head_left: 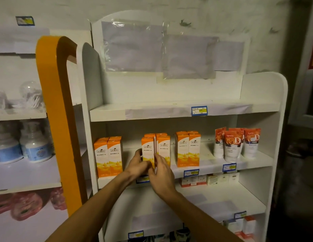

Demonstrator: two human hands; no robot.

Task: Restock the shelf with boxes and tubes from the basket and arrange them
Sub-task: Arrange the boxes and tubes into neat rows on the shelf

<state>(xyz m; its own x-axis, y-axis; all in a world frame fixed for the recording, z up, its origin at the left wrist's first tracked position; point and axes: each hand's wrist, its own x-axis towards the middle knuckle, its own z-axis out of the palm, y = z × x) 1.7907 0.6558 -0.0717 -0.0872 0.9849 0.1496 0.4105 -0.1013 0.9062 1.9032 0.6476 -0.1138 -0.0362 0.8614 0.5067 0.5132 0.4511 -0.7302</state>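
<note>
My left hand (139, 164) and right hand (161, 173) met at the middle shelf (213, 165) of a white, round-cornered display rack (267, 95). Between them stood a tall orange-and-white cardboard box (147, 148), upright at the front of the middle cluster. My left fingers (138, 152) were curled around its left edge and lower front; my right fingers (158, 159) pressed flat against its right side, closed on the box rather than spread. A second box (164, 145) stood just beside it on the right, with two more behind.

To the left, a pair of the same boxes (108, 157) stood at the shelf's front edge, apart from the ones I held. To the right stood another group of four boxes (188, 149), squared up and touching. Farther right, glossy soft tubes (234, 144) with orange rose prints and white bodies stood cap down, crowded together.

Blue price tags (199, 110) were clipped to the shelf lips. The top shelf (152, 110) was lined with pale paper, and crinkled clear plastic sheets (187, 56) were taped over the back panel. An orange rounded post (57, 110) rose at the left, with plastic jars (36, 147) beyond it.
</note>
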